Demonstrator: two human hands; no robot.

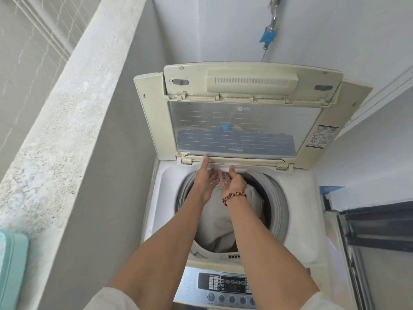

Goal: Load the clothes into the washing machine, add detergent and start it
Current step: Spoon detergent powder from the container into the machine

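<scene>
Overhead, the washing machine (297,198) lid (241,121) stands raised. Left hand (204,182): fingers straight, grip released, fingertips touching the lid's lower edge. Right hand (233,182): palm up, thumb on that same edge, grip released. Pale clothes (221,222) lie inside the drum. Control panel (225,285) sits nearest the person.

Both hands reaching to raised lid (241,121) edge: left hand (204,180), right hand (233,181) touching it; clothes (223,222) lying in drum.

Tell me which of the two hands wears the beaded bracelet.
The right hand: a red and dark beaded bracelet circles its wrist. The left hand has a bare wrist.
</scene>
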